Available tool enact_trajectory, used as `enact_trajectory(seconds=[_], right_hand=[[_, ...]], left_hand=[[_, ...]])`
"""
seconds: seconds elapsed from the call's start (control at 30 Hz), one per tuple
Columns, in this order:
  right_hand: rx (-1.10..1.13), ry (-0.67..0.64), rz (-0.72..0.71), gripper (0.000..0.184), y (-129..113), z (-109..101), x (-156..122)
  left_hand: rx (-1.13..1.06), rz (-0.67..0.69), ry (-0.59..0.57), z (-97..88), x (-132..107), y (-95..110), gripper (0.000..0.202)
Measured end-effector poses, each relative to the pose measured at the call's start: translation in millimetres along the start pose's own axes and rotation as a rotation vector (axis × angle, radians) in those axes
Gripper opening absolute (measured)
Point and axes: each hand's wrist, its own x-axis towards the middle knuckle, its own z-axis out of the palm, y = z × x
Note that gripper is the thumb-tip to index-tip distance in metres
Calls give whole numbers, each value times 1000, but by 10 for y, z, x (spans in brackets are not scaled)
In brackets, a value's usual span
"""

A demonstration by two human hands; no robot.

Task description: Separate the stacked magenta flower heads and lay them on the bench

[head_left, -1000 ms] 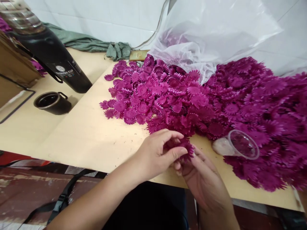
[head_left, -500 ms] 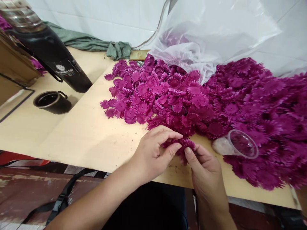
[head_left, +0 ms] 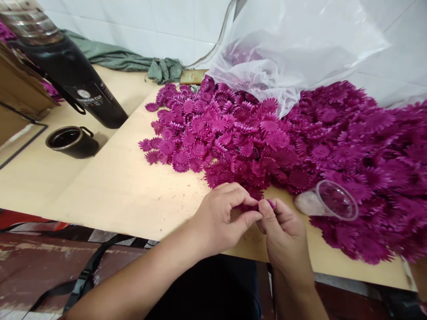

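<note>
Both hands meet over the front of the table, in front of a heap of magenta artificial flower (head_left: 213, 129) heads with fringed petals. Between the thumb and fingers of my right hand (head_left: 285, 233) is a small magenta artificial flower (head_left: 272, 204), mostly covered by the fingers. My left hand (head_left: 222, 218) comes in from the left with its index finger and thumb curled together at the flower's side. Their tips touch or almost touch the right thumb. How much of the flower lies in the left fingers is partly hidden.
A clear plastic cup (head_left: 336, 201) lies tipped against the heap on the right. Behind stands a translucent plastic bag (head_left: 300, 44). To the left are a black bottle (head_left: 90, 89), its dark cup (head_left: 71, 142), a cardboard box (head_left: 23, 93) and green cloth (head_left: 113, 55).
The hands have drawn closer together. The flower, whose spread petals showed between the fingers before, is now mostly covered by the right thumb and fingers.
</note>
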Motion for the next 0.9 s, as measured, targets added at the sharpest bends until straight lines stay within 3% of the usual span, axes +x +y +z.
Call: enact_trajectory(seconds=[0.33, 0.63, 0.9], right_hand=[[82, -99, -17, 23, -36, 24, -21], [-96, -45, -48, 22, -118, 99, -44], [-240, 38, -180, 23, -127, 51, -146]], left_hand=[[-436, -339, 97, 3, 64, 22, 13], [-561, -430, 238, 86, 81, 98, 12], [-666, -474, 164, 113, 68, 167, 10]])
